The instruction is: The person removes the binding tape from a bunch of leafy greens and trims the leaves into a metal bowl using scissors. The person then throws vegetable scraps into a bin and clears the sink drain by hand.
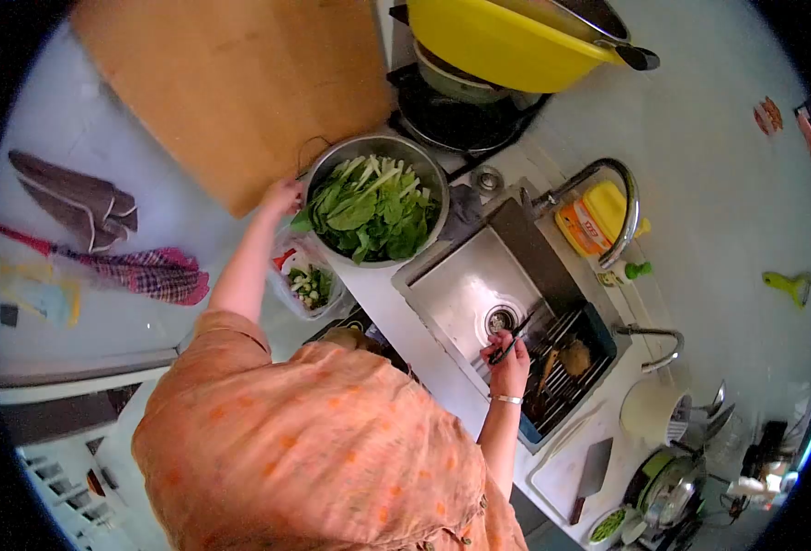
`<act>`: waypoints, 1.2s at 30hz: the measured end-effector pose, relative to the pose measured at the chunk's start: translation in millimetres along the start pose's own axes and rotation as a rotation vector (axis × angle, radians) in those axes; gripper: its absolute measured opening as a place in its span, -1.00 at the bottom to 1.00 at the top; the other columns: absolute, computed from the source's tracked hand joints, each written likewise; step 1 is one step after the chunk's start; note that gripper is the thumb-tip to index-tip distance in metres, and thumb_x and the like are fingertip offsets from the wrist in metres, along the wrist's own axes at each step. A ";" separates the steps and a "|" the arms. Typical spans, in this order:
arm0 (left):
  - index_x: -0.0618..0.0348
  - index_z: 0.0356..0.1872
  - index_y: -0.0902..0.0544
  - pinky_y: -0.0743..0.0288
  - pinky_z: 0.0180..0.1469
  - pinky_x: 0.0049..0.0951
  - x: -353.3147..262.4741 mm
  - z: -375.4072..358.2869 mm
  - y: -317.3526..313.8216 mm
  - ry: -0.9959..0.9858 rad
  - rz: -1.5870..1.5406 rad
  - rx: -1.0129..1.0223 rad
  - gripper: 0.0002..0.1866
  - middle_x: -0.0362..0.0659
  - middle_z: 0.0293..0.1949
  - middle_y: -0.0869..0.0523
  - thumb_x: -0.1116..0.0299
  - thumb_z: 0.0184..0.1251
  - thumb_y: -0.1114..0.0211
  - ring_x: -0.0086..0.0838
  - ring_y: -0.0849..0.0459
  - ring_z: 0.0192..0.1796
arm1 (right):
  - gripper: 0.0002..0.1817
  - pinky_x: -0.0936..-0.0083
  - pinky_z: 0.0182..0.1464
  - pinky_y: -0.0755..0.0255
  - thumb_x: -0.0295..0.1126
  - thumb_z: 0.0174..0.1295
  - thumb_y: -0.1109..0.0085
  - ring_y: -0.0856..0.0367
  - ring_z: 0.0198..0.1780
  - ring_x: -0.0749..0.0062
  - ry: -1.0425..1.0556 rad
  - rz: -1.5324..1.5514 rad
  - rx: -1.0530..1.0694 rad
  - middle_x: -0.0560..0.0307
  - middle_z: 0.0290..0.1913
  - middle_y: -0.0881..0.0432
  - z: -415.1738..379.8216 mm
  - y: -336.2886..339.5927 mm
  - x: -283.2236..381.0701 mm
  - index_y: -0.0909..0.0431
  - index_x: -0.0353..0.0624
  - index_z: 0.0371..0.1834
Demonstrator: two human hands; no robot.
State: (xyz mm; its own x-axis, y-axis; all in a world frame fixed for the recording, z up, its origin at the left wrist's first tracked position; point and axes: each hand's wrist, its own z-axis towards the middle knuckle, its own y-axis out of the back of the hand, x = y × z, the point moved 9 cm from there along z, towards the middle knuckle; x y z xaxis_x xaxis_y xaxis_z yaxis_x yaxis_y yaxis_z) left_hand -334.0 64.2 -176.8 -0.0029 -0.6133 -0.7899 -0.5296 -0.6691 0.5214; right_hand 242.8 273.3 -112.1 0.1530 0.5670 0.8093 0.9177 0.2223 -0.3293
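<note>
My left hand [282,196] is closed at the left rim of a round metal bowl [441,211]. Cut leafy greens [360,213] with pale stalks fill the bowl, a few leaves hanging over its edge. Over the sink [465,289], close to the drain, my right hand [506,356] grips a slim dark tool [523,328] with a narrow pointed end; I cannot tell whether it is a knife or scissors. Beside that hand a dark drying rack [566,372] sits across the sink, bearing a brown roundish thing [574,358].
A plastic bag of scraps [309,286] hangs below the bowl at the counter edge. A cleaver [593,473] lies on a white board [552,473] at the lower right. The tap [628,197] arches by a yellow bottle [589,220]. A large wooden board [240,92] stands upper left.
</note>
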 end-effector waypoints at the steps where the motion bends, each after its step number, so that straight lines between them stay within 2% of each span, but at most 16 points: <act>1: 0.03 -0.09 -0.54 -0.48 -0.35 -0.34 -4.3 -9.5 -18.4 0.150 -0.237 0.185 -0.67 -0.18 -0.46 -0.57 0.09 0.22 -0.17 -0.37 -0.56 -0.39 | -0.73 0.54 -0.41 -0.44 -0.27 0.25 -0.10 -0.52 -0.49 0.44 0.024 0.029 0.002 0.07 -0.37 -0.59 3.3 -0.2 3.5 -0.46 -0.28 -0.17; 2: 0.01 -0.17 -0.53 -0.41 -0.46 -0.45 -12.6 -20.2 -22.6 0.221 -0.232 0.221 -0.74 -0.27 -0.45 -0.52 0.11 0.25 -0.14 -0.52 -0.45 -0.47 | -0.73 0.54 -0.41 -0.44 -0.27 0.25 -0.10 -0.52 -0.49 0.44 0.031 0.033 -0.027 0.07 -0.37 -0.59 2.9 1.0 6.4 -0.46 -0.28 -0.17; 7: 0.02 -0.24 -0.52 -0.38 -0.48 -0.47 10.4 6.6 -44.1 0.249 -0.106 0.405 -0.81 -0.24 -0.48 -0.53 0.18 0.24 -0.14 -0.51 -0.47 -0.48 | -0.75 0.59 -0.45 -0.36 -0.30 0.26 -0.08 -0.47 -0.49 0.49 0.093 -0.025 -0.050 0.10 -0.38 -0.57 -3.3 5.0 20.7 -0.43 -0.29 -0.16; 9: 0.08 -0.24 -0.52 -0.42 -0.48 -0.44 3.7 -22.1 -53.3 0.358 -0.329 0.459 -0.82 -0.21 -0.44 -0.57 0.23 0.23 -0.13 -0.49 -0.53 -0.44 | -0.77 0.61 -0.47 -0.36 -0.31 0.26 -0.08 -0.48 -0.51 0.52 0.103 -0.021 -0.086 0.10 -0.39 -0.58 -7.9 12.4 21.7 -0.44 -0.27 -0.21; 12: 0.15 -0.23 -0.51 -0.48 -0.47 -0.41 40.6 -4.1 -62.5 0.275 -0.251 0.548 -0.83 -0.18 -0.39 -0.60 0.32 0.23 -0.09 -0.46 -0.57 -0.40 | -0.80 0.63 -0.47 -0.36 -0.31 0.26 -0.09 -0.49 -0.52 0.54 0.119 -0.051 -0.161 0.09 -0.39 -0.60 -21.1 27.4 25.6 -0.44 -0.25 -0.25; 15: 0.16 -0.21 -0.52 -0.51 -0.48 -0.39 -41.7 -86.0 -69.8 0.244 -0.293 0.498 -0.81 -0.16 -0.40 -0.61 0.34 0.21 -0.07 -0.45 -0.58 -0.42 | -0.80 0.62 -0.46 -0.37 -0.31 0.27 -0.07 -0.50 -0.51 0.53 0.157 0.081 -0.183 0.10 -0.38 -0.59 -31.7 50.5 22.5 -0.45 -0.24 -0.23; 17: 0.20 -0.21 -0.53 -0.49 -0.52 -0.40 -65.0 -102.9 -93.7 0.237 -0.203 0.550 -0.80 -0.13 -0.42 -0.60 0.34 0.21 -0.06 -0.44 -0.57 -0.47 | -0.78 0.61 -0.42 -0.38 -0.34 0.27 -0.07 -0.45 -0.47 0.52 0.144 0.030 -0.252 0.08 -0.36 -0.56 -42.0 67.7 27.2 -0.43 -0.29 -0.18; 19: 0.21 -0.23 -0.52 -0.49 -0.54 -0.40 -98.0 -125.4 -137.5 0.129 -0.044 0.636 -0.80 -0.13 -0.43 -0.59 0.34 0.20 -0.06 -0.42 -0.57 -0.48 | -0.78 0.61 -0.41 -0.39 -0.34 0.27 -0.07 -0.45 -0.46 0.52 0.169 0.055 -0.275 0.07 -0.36 -0.56 -48.0 80.8 32.4 -0.43 -0.29 -0.17; 21: 0.23 -0.25 -0.51 -0.49 -0.54 -0.41 -120.3 -159.0 -200.2 0.143 -0.049 0.819 -0.81 -0.15 -0.48 -0.55 0.35 0.20 -0.06 -0.41 -0.56 -0.49 | -0.78 0.61 -0.41 -0.40 -0.34 0.27 -0.07 -0.46 -0.47 0.52 0.183 -0.028 -0.361 0.08 -0.36 -0.57 -56.7 96.1 39.6 -0.43 -0.28 -0.17; 23: 0.21 -0.25 -0.49 -0.51 -0.56 -0.41 -106.2 -166.0 -267.8 0.173 0.022 0.851 -0.82 -0.17 -0.52 -0.53 0.34 0.19 -0.09 -0.40 -0.55 -0.50 | -0.79 0.61 -0.41 -0.41 -0.35 0.27 -0.07 -0.46 -0.48 0.53 0.216 -0.004 -0.349 0.09 -0.37 -0.58 -63.9 98.1 48.4 -0.43 -0.27 -0.17; 25: 0.16 -0.21 -0.48 -0.52 -0.56 -0.42 -84.5 -182.8 -324.6 0.318 -0.230 0.737 -0.80 -0.16 -0.49 -0.52 0.33 0.16 -0.13 -0.40 -0.55 -0.49 | -0.81 0.62 -0.41 -0.40 -0.35 0.28 -0.05 -0.45 -0.49 0.54 0.244 -0.073 -0.374 0.10 -0.38 -0.58 -72.9 101.4 58.0 -0.43 -0.27 -0.19; 28: 0.10 -0.21 -0.47 -0.52 -0.56 -0.41 -30.9 -178.8 -412.2 0.451 -0.125 0.862 -0.80 -0.16 -0.43 -0.53 0.30 0.18 -0.18 -0.40 -0.53 -0.50 | -0.83 0.63 -0.35 -0.42 -0.38 0.27 -0.05 -0.48 -0.44 0.57 0.257 -0.084 -0.372 0.09 -0.36 -0.58 -79.0 107.3 56.7 -0.42 -0.26 -0.19; 30: 0.09 -0.25 -0.47 -0.50 -0.58 -0.44 -7.8 -176.5 -440.7 0.470 -0.110 0.847 -0.81 -0.16 -0.41 -0.51 0.25 0.20 -0.19 -0.41 -0.49 -0.54 | -0.83 0.58 -0.26 -0.50 -0.41 0.26 -0.06 -0.54 -0.33 0.56 0.245 -0.125 -0.341 0.10 -0.32 -0.59 -80.9 106.6 54.5 -0.42 -0.27 -0.17; 31: 0.09 -0.25 -0.47 -0.50 -0.58 -0.44 8.2 -170.9 -452.3 0.485 -0.114 0.843 -0.81 -0.16 -0.41 -0.51 0.25 0.20 -0.19 -0.41 -0.49 -0.54 | -0.84 0.67 -0.41 -0.37 -0.38 0.27 -0.05 -0.49 -0.46 0.62 0.265 -0.173 -0.389 0.14 -0.38 -0.60 -81.1 106.2 53.6 -0.43 -0.25 -0.19; 34: 0.08 -0.19 -0.49 -0.49 -0.58 -0.35 61.6 -146.5 -479.4 0.622 0.017 0.824 -0.73 -0.11 -0.37 -0.55 0.15 0.21 -0.20 -0.34 -0.54 -0.52 | -0.83 0.67 -0.40 -0.38 -0.39 0.27 -0.06 -0.49 -0.45 0.61 0.221 -0.238 -0.374 0.14 -0.36 -0.60 -70.8 108.5 44.0 -0.43 -0.26 -0.19; 36: 0.10 -0.15 -0.49 -0.49 -0.57 -0.29 75.1 -143.7 -477.9 0.607 0.054 0.744 -0.69 -0.09 -0.35 -0.56 0.12 0.22 -0.19 -0.31 -0.57 -0.45 | -0.85 0.67 -0.40 -0.39 -0.40 0.27 -0.05 -0.49 -0.44 0.61 0.208 -0.236 -0.355 0.17 -0.39 -0.58 -58.3 105.7 41.2 -0.45 -0.26 -0.20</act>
State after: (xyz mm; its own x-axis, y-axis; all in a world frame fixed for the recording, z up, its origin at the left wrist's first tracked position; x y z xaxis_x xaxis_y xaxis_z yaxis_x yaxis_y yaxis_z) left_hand 40.8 277.6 -438.9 0.2857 -0.8882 -0.3599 -0.9448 -0.3239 0.0494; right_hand 367.4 273.9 -85.1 -0.0374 0.3547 0.9342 0.9993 0.0201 0.0324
